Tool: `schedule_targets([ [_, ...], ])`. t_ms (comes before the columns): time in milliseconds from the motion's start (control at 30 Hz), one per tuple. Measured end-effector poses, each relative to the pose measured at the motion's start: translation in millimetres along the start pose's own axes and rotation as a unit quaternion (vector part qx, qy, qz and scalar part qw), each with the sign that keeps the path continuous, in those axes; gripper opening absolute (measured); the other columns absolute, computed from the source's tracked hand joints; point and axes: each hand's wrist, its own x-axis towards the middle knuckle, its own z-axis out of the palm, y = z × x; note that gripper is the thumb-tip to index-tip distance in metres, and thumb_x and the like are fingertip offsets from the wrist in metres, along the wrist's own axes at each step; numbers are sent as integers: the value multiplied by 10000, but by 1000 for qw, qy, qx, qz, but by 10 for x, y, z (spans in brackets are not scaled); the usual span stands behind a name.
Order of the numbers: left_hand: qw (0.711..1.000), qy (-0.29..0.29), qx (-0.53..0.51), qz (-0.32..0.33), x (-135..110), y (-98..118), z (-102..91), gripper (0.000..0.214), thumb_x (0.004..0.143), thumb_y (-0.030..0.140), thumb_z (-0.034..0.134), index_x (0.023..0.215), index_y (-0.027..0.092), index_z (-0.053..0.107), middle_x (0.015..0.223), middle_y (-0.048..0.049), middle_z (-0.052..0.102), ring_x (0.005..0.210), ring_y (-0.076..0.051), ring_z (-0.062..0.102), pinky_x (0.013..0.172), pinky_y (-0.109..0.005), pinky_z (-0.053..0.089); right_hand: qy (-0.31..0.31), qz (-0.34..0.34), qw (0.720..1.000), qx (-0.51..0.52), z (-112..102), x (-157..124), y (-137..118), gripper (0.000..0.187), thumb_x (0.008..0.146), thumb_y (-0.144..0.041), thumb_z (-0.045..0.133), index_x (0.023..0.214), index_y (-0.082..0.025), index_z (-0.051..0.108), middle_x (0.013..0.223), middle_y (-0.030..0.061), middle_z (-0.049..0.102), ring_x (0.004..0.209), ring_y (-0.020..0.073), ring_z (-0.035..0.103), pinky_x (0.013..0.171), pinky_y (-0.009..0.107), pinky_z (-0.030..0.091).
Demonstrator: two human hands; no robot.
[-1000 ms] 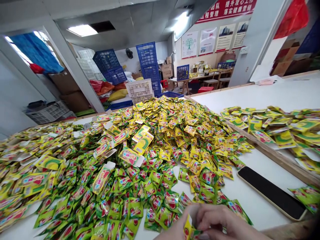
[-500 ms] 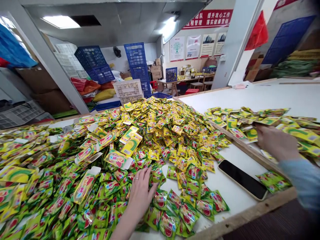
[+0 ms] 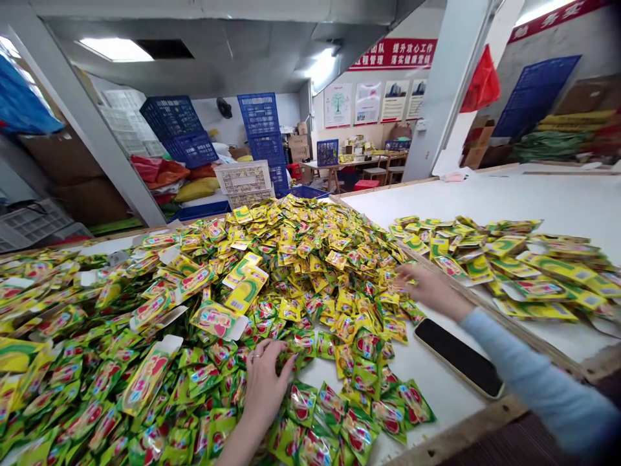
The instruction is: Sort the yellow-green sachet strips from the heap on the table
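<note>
My left hand (image 3: 268,375), a ring on one finger, rests on a heap of small green candy packets (image 3: 204,375). Its fingers are bent, and thumb and forefinger close at the edge of one green packet (image 3: 305,340). Over the right slope of the pile of yellow candy packets (image 3: 310,243) is my right hand (image 3: 429,290), its sleeve light blue. Motion smears those fingertips, so I cannot tell whether they hold anything. Several open cartons with white flaps, one a long carton (image 3: 151,377), lie among the packets left of my left hand.
A black-screened phone (image 3: 458,356) lies beneath my right forearm. Beyond a wooden strip (image 3: 466,291), yellow cartons (image 3: 538,272) are piled on the white table (image 3: 485,194). Blue crates (image 3: 264,133) and a white crate (image 3: 242,178) stand behind the table.
My right hand has come left from the carton pile across the wooden strip to the yellow packets. My left fingers have curled in on the green packets. The view has shifted slightly.
</note>
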Motion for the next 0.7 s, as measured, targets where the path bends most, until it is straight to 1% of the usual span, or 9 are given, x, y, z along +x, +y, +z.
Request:
schedule_targets([
  [100, 997, 20, -57, -42, -3, -56, 4, 246, 792, 415, 501, 893, 205, 578, 956, -76, 622, 979, -272, 527, 899, -469, 362, -177, -171, 969, 35, 593, -408, -450, 392, 519, -369, 791, 862, -215, 680, 1114, 62, 623, 1064, 235, 529, 913, 330, 384],
  [200, 991, 27, -110, -77, -15, -77, -30, 351, 795, 468, 476, 981, 187, 575, 859, -70, 657, 849, -247, 601, 757, -375, 471, -303, -268, 914, 22, 876, -601, -634, 352, 586, -231, 745, 912, -157, 631, 1349, 137, 426, 1294, 337, 260, 1038, 498, 218],
  [267, 984, 27, -148, -92, -22, -66, -65, 396, 790, 481, 478, 1015, 172, 582, 751, -48, 666, 779, -230, 629, 710, -337, 493, -312, -255, 912, 75, 861, -606, -675, 193, 655, -163, 673, 838, -163, 610, 1330, 117, 449, 1315, 312, 220, 1061, 504, 165],
  [333, 971, 35, -208, -115, -31, -30, -92, 423, 768, 483, 512, 1035, 164, 588, 740, -48, 673, 806, -233, 636, 738, -338, 496, -280, -203, 915, 206, 774, -610, -746, 93, 707, -183, 643, 775, -179, 580, 1257, 87, 517, 1287, 266, 286, 1063, 466, 186],
  [400, 946, 41, -287, -144, -49, 37, -90, 430, 733, 484, 563, 1017, 162, 594, 807, -68, 684, 871, -247, 629, 782, -347, 488, -240, -100, 884, 388, 725, -695, -902, 125, 737, -262, 644, 750, -186, 547, 1208, 74, 546, 1194, 235, 415, 1013, 419, 291],
  [500, 902, 62, -386, -183, -112, 205, 0, 411, 701, 490, 607, 949, 166, 560, 846, -80, 687, 866, -247, 635, 780, -343, 490, -173, 118, 749, 629, 847, -982, -1268, 227, 739, -385, 645, 775, -196, 523, 1048, 37, 607, 955, 181, 565, 841, 312, 435],
  [567, 872, 77, -438, -202, -188, 344, 109, 406, 722, 476, 596, 986, 184, 497, 865, -72, 683, 848, -232, 644, 773, -336, 496, -119, 234, 653, 710, 1010, -1185, -1517, 265, 724, -415, 655, 811, -207, 516, 865, -6, 614, 827, 149, 583, 758, 259, 458],
  [633, 853, 83, -468, -215, -280, 470, 219, 458, 759, 463, 558, 1117, 218, 412, 971, -78, 664, 923, -227, 632, 814, -335, 490, -63, 290, 600, 743, 1150, -1322, -1707, 307, 693, -420, 684, 829, -221, 493, 790, -35, 578, 773, 130, 575, 719, 231, 466],
  [700, 848, 67, -473, -229, -361, 555, 291, 534, 790, 495, 489, 1242, 262, 328, 1102, -85, 623, 1063, -232, 576, 886, -336, 464, -20, 303, 592, 746, 1222, -1383, -1816, 347, 674, -432, 695, 828, -239, 451, 790, -46, 553, 743, 126, 573, 655, 216, 476],
])
